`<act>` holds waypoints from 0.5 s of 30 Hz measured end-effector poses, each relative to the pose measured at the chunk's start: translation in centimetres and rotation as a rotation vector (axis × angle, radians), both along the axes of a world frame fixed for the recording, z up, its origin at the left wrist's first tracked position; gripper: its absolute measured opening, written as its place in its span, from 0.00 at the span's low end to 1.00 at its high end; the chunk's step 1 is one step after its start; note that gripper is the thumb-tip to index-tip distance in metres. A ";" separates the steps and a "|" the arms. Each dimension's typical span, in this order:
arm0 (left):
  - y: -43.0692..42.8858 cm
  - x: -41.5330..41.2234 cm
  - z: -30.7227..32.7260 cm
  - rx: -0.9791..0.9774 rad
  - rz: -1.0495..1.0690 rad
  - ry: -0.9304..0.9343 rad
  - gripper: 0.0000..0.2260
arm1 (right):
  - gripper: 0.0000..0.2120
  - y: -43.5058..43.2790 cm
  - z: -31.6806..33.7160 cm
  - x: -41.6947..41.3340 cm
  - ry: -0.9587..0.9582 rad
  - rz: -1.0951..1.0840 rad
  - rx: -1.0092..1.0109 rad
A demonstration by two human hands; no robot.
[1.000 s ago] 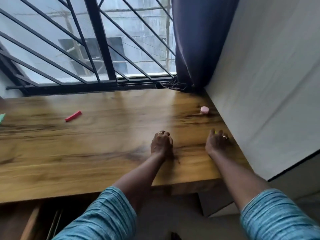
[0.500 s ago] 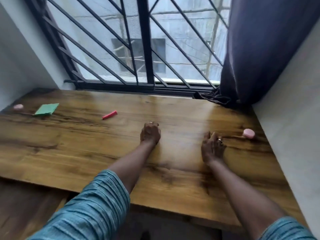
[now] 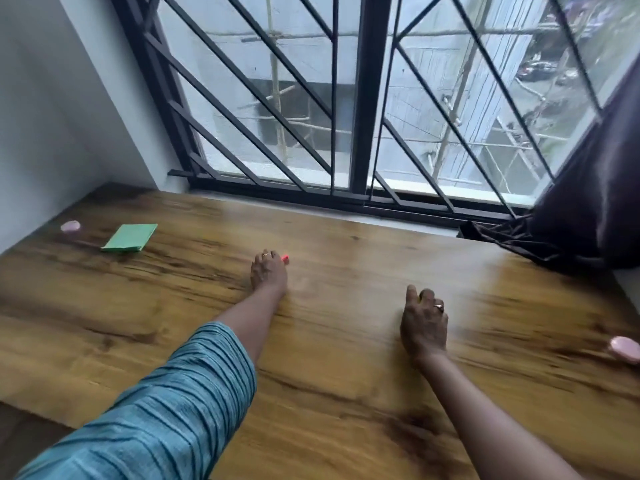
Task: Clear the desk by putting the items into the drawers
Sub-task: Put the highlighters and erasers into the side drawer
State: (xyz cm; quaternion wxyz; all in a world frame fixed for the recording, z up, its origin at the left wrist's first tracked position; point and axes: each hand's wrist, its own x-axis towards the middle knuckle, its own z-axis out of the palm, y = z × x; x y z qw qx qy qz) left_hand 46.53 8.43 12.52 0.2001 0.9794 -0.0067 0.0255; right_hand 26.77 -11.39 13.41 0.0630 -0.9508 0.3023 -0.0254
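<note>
Now the red item (image 3: 285,259), frame centre, sits under the left hand (image 3: 268,273), which has just reached it; fingers curled over it, grip unclear. Right hand (image 3: 424,323) loosely curled, apparently empty. Pickup likely next; green pad (image 3: 130,238) waits upper left.

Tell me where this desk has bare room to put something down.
Bare wood runs between the left hand and right hand, and along the near edge. The far-left corner holds a green notepad and pink eraser; another pink eraser sits far right.
</note>
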 end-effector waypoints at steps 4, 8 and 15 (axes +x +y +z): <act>0.2 0.5 -0.2 -0.111 0.041 0.023 0.15 | 0.21 0.7 -0.4 0.3 0.027 -0.034 -0.018; 1.4 -0.4 0.2 -0.156 -0.005 0.006 0.15 | 0.21 2.2 0.0 -0.1 0.043 -0.035 -0.038; 5.3 -6.0 1.7 -0.486 -0.001 0.052 0.16 | 0.24 6.6 0.6 -3.2 -0.056 0.028 -0.009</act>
